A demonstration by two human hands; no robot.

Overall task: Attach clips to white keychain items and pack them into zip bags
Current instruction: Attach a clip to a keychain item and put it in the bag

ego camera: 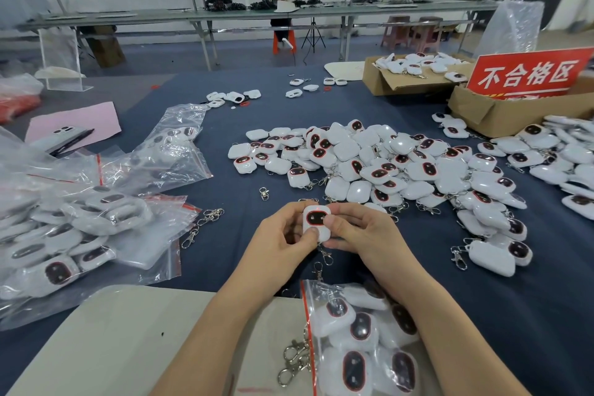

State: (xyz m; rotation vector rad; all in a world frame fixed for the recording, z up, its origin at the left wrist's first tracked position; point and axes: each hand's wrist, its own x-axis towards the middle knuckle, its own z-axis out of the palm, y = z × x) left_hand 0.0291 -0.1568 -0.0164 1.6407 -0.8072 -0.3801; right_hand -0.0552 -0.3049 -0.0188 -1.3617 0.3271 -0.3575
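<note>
While we pinch one white keychain item (316, 222) between the curled fingers of our left hand (283, 235) and right hand (360, 231), just beyond the near zip bag (353, 341), its dangling clip (325, 255) may snag or unhook if our grip slips.

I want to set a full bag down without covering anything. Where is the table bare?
Bare: the beige board left of the left forearm, and the blue cloth right of the right forearm, nearer than the keychain pile. Crowded: that pile in the middle, and the filled zip bags at far left with loose clips beside them.
</note>
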